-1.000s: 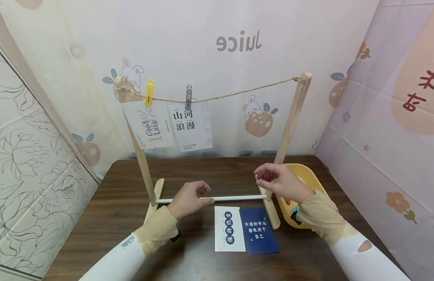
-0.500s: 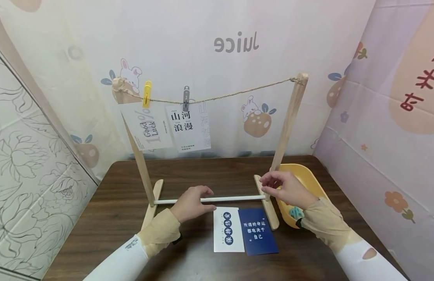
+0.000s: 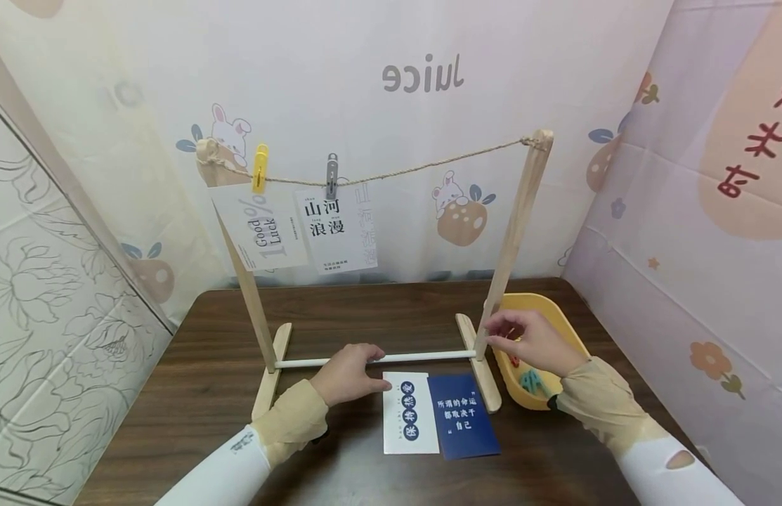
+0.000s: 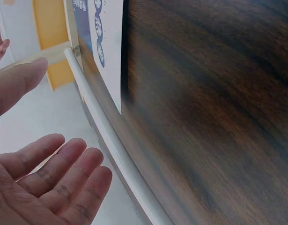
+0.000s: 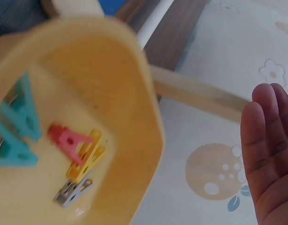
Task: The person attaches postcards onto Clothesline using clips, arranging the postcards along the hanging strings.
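My left hand [image 3: 349, 376] hovers by the white rod [image 3: 422, 357] at the foot of a wooden stand, thumb near the corner of a white card [image 3: 397, 422]. In the left wrist view its fingers are spread and relaxed with nothing between them. A dark blue card [image 3: 469, 436] lies against the white one. My right hand [image 3: 532, 341] is over the yellow basket [image 3: 570, 329] beside the right post [image 3: 513, 239], fingers loosely bent and holding nothing. Inside the basket the right wrist view shows teal clothespins [image 5: 26, 117], a red one [image 5: 69, 140], a yellow one [image 5: 87, 157] and a grey one [image 5: 71, 191].
A twine line [image 3: 422, 167] runs between the posts. From it hang a "Good Luck" card [image 3: 245, 232] under a yellow clothespin [image 3: 260, 169] and another white card [image 3: 346, 246] under a grey clothespin [image 3: 331, 176]. Printed curtains surround the wooden table [image 3: 194, 365].
My right hand has shifted right and slightly down, farther over the basket. My left hand has eased slightly downward, its thumb moving off the rod toward the white card. The cards stay put.
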`<state>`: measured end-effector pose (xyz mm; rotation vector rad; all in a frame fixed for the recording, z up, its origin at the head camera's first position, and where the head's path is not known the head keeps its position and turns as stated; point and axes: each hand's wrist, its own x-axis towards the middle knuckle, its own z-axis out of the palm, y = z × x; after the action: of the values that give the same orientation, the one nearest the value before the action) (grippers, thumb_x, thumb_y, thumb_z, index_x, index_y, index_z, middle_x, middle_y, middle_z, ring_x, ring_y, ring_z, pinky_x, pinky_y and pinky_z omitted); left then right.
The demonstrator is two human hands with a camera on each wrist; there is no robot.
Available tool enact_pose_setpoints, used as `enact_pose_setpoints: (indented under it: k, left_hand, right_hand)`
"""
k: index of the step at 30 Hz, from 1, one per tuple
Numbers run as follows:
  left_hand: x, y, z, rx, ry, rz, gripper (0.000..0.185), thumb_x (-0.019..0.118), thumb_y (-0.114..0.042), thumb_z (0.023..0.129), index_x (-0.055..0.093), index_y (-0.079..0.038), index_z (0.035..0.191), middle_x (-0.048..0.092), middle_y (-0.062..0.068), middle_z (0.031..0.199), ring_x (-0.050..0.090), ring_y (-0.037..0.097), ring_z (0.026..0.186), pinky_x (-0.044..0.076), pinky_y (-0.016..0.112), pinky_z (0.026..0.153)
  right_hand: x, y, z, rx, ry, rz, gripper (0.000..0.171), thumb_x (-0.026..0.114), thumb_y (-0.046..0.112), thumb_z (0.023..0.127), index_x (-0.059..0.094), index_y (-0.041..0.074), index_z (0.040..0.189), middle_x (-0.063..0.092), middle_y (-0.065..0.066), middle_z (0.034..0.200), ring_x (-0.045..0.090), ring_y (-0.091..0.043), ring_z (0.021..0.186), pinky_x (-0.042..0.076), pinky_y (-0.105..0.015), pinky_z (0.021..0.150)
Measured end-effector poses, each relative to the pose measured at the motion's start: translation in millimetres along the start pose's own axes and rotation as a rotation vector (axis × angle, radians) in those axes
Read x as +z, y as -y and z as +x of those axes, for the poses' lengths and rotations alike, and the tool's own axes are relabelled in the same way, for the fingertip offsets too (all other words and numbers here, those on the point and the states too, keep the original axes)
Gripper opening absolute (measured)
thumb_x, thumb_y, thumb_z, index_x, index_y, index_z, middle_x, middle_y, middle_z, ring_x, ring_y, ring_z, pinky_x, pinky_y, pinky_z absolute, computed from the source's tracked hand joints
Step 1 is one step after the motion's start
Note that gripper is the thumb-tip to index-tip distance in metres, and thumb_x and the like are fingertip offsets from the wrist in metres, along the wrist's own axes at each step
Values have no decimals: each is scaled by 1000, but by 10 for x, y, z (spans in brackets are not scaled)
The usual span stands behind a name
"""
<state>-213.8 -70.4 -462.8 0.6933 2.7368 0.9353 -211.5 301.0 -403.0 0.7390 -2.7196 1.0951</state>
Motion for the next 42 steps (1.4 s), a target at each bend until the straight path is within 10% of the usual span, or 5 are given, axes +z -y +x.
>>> enact_pose_setpoints:
  k: [32, 42]
  left_hand:
    - [272, -21, 33, 52, 83, 292, 84, 98, -47, 75, 69, 1, 137, 75, 15, 133, 71, 29, 125, 58, 42, 108]
    - [336, -78, 27, 42, 108, 316, 76, 98, -49, 73, 70, -3, 126, 71, 2, 107, 63, 15, 95, 58, 33, 81]
  right_hand:
    - [-263, -558, 131, 214, 79, -162, 17, 84, 5, 93, 76, -1, 106, 75, -6, 89, 66, -13, 79, 56, -25, 63]
    - [-255, -675, 218, 247, 120, -234, 22, 85, 7, 91, 76, -6, 106, 75, -7, 85, 65, -13, 73, 55, -31, 63]
